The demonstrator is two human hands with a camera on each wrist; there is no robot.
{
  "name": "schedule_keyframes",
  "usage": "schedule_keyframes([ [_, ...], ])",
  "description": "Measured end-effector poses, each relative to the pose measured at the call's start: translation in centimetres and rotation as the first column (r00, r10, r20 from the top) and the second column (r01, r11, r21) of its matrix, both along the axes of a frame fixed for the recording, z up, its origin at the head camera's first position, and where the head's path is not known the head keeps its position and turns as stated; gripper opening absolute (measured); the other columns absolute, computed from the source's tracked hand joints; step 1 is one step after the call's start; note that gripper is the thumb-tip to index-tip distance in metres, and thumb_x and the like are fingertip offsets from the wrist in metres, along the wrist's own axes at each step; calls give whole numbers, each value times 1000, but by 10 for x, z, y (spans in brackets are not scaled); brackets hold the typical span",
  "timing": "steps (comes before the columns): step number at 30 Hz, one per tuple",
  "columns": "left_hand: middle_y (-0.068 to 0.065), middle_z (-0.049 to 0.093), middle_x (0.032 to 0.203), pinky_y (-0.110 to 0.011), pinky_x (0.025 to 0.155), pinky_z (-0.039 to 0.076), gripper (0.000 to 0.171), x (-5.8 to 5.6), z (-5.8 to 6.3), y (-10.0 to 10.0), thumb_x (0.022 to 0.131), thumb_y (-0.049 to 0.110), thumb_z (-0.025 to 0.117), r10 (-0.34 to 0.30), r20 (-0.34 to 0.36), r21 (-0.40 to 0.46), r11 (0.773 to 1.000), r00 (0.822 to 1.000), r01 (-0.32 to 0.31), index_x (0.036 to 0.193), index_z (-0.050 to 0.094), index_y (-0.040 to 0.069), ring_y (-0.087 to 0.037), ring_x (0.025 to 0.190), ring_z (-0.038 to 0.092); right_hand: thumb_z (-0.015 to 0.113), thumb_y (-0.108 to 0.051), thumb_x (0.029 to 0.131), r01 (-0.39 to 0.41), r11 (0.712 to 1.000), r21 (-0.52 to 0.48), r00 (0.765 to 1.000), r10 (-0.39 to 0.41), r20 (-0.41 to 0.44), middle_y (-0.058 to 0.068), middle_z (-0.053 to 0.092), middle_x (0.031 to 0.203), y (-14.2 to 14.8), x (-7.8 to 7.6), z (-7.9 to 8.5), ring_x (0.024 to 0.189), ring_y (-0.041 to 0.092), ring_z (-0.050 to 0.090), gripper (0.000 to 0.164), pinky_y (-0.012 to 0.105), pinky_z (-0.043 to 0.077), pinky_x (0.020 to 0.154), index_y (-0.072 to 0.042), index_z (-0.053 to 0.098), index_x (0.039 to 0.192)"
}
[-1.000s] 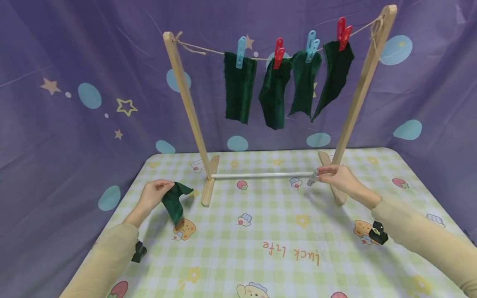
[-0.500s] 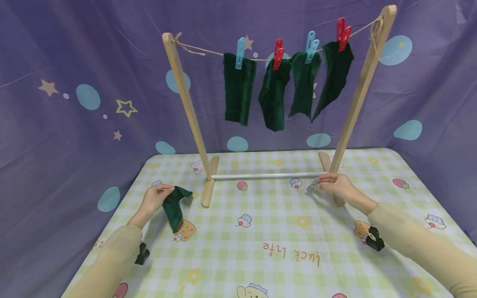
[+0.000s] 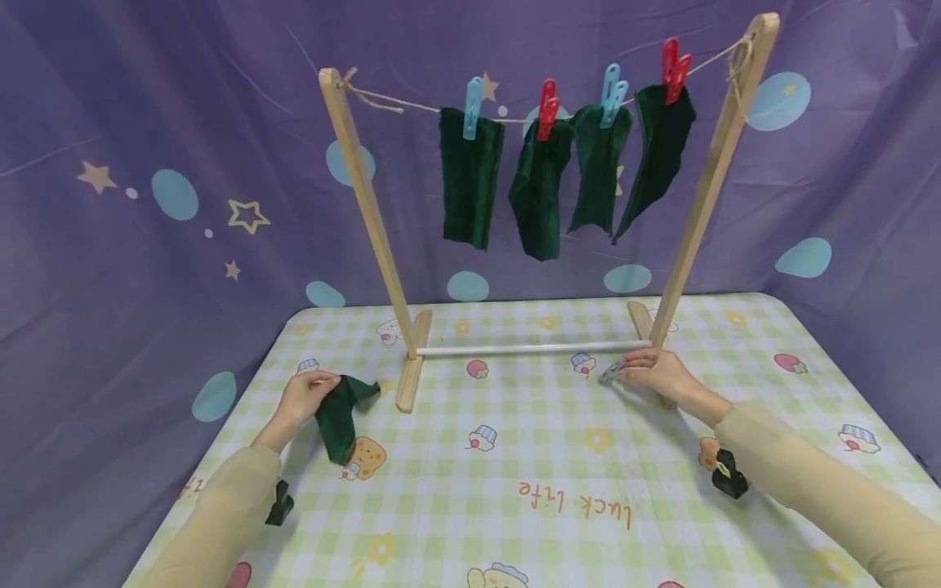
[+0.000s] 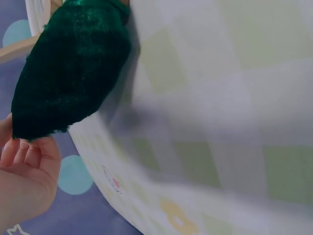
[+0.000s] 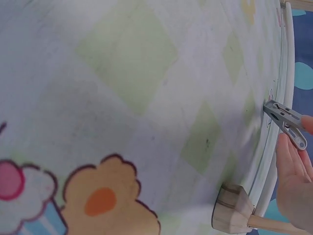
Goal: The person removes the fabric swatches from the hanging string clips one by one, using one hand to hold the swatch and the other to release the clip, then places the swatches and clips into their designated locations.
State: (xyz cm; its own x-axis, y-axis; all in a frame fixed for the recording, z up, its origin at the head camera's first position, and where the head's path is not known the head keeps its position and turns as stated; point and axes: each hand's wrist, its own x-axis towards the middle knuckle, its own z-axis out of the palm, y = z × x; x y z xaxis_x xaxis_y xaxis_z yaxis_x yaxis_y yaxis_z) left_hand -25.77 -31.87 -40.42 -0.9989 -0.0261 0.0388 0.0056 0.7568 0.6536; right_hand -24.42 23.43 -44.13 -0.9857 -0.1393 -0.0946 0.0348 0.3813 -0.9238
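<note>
My left hand [image 3: 300,403] pinches one edge of a dark green velvety cloth [image 3: 336,423], which hangs down close over the table left of the wooden rack. In the left wrist view, thumb and fingers hold the corner of this cloth [image 4: 73,73]. Over on the right, my right hand [image 3: 667,379] holds a grey clothespin [image 3: 611,373] between thumb and fingers, near the foot of the right post. The right wrist view shows that clothespin [image 5: 283,117] with its handle ends at the fingertips.
A twine line [image 3: 422,104] joins the rack's left post [image 3: 371,212] and right post [image 3: 706,192]. Several green cloths [image 3: 470,188] hang from it by blue [image 3: 473,108] and red clothespins [image 3: 547,109]. A white rod [image 3: 529,349] links the posts low down, above a checked tablecloth [image 3: 544,457].
Both hands have come down slightly toward the table, the left with the cloth and the right with the grey clothespin. The hanging cloths stay in place.
</note>
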Motion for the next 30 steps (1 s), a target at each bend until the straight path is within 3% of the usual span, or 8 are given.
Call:
schedule_keyframes([
  [3,-28,57,104,-43,78,45,31,1,-2,-2,90,16,52,-5,-12,-18,1000,1000,5,102,59,-12,-39,96,53,61,-14,83,-8,1000,-10,1000,8,21,26,53,116,1,1,-2,87,4,59,50,20,48,76,13,43,121],
  [5,-26,60,96,-39,71,48,30,2,-4,-4,89,15,52,4,-3,-17,1000,1000,-5,101,59,-12,-35,86,57,61,-14,84,-11,1000,-25,999,11,30,26,52,117,2,1,-3,85,0,58,51,23,49,77,13,42,122],
  [8,-17,62,79,-31,56,47,30,2,-9,-8,89,14,52,31,58,35,999,998,-33,102,58,-13,-23,64,56,60,-10,84,-29,998,-52,999,30,27,29,51,116,4,1,-6,83,-1,58,50,26,49,78,15,39,122],
  [11,-6,56,71,-26,45,42,32,2,-13,-12,90,15,50,64,143,94,992,988,-78,106,55,-13,-11,50,46,58,-4,84,-61,997,-56,998,60,-14,32,52,111,5,2,-8,81,1,59,46,25,50,76,20,39,118],
  [18,0,49,60,-26,43,40,30,3,-20,-22,90,12,50,72,165,116,989,984,-92,104,54,-14,-9,45,43,59,0,81,-72,996,45,995,75,-68,32,56,104,4,4,-13,83,10,61,39,16,48,69,21,43,110],
  [25,1,46,54,-24,40,39,29,5,-26,-27,89,9,50,61,170,141,986,984,-85,102,53,-16,-9,41,43,57,1,82,-77,993,90,993,84,-79,31,57,104,4,4,-13,91,31,60,39,18,49,69,22,42,112],
  [30,-1,47,52,-25,40,42,31,5,-29,-31,88,12,52,65,165,110,990,984,-84,102,54,-16,-11,40,46,56,2,82,-69,992,105,994,77,-73,31,57,103,3,4,-12,92,36,59,40,22,50,70,23,42,113],
])
